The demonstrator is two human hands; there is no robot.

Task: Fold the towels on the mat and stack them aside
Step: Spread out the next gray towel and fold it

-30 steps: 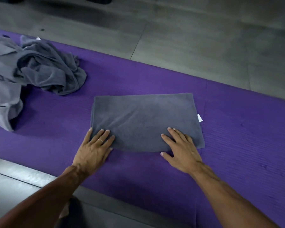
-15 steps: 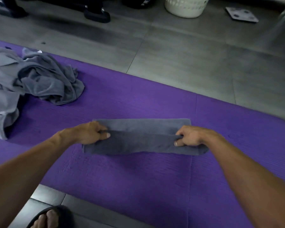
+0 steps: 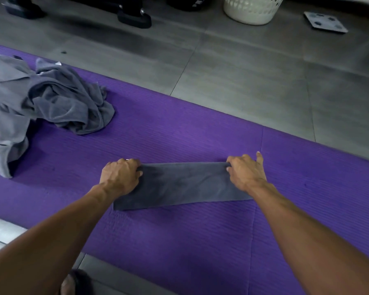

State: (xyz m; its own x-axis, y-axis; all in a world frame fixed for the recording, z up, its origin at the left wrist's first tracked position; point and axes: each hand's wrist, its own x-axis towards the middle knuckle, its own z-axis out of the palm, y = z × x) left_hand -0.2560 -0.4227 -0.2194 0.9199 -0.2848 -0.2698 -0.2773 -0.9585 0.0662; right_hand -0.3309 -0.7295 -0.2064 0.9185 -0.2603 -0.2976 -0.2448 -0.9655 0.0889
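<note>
The grey towel point(image 3: 179, 184) lies as a narrow band on the purple mat point(image 3: 179, 137), right in front of the person, its long axis running left to right across their body. Each hand has one far corner: the left hand point(image 3: 120, 177) is curled over the left end with its fingers point(image 3: 134, 163) bunched on the cloth, and the right hand point(image 3: 246, 174) pinches the right end, thumb sticking up clear of the fabric. Neither is nearer than the other; they sit at opposite ends of the band, with the whole length of the towel stretched between them.

That layout is what the next fold hangs on, I'd say. With the strip lying crosswise, the likely move is end to end, one hand carrying its short edge over to meet the other (either would serve), and the near edge, which already slants a little, will want squaring up.

Counting: one towel in hand, and off to the person's left on the same mat a rumpled heap point(image 3: 51, 103) of grey cloth, well apart from the hands. It looks like at least two pieces, a lighter and a darker, though I cannot count them for certain. No folded stack shows. Beyond the mat, on the tiled floor point(image 3: 232, 77), one white basket point(image 3: 252, 9) and one flat scale point(image 3: 325, 22).
</note>
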